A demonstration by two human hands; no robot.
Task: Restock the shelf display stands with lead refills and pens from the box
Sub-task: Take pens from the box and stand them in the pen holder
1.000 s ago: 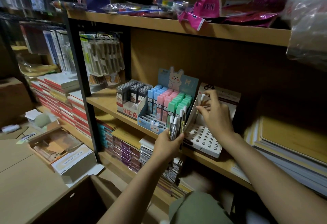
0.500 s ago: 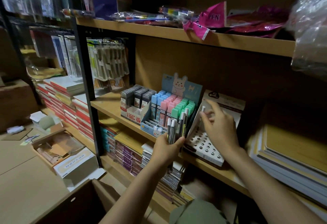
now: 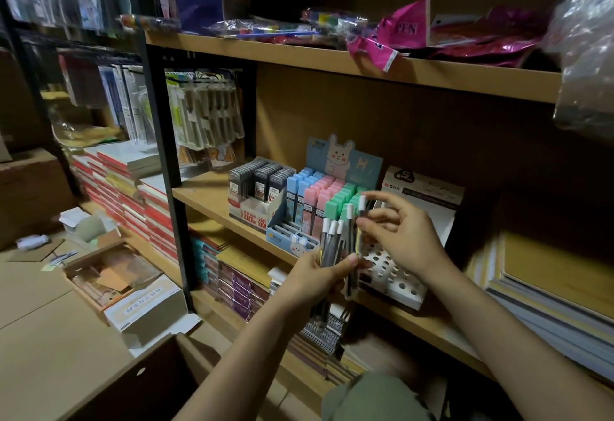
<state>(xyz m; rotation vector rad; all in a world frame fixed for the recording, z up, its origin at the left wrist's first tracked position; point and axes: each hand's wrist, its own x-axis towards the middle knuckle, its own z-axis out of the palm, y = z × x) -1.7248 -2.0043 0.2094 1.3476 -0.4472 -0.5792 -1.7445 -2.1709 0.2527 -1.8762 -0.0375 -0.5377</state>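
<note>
My left hand grips a bundle of dark pens with white caps, held upright in front of the middle shelf. My right hand pinches the top of one pen that sticks up from the bundle. Just behind them stands the white pen display stand with round holes, its holes empty where visible. To its left is a blue rabbit-topped stand filled with blue, pink and green lead refill cases. Further left sits a box of dark lead refills.
A wooden shelf board carries the stands; stacked notebooks lie at its right. The upper shelf holds pink pen bags. An open cardboard box and a white box sit on the floor at left. Red-edged book stacks fill the left shelf.
My right hand has come back from the white stand's rear to the bundle and now pinches one pen. The left hand with the bundle has stayed roughly in place.
</note>
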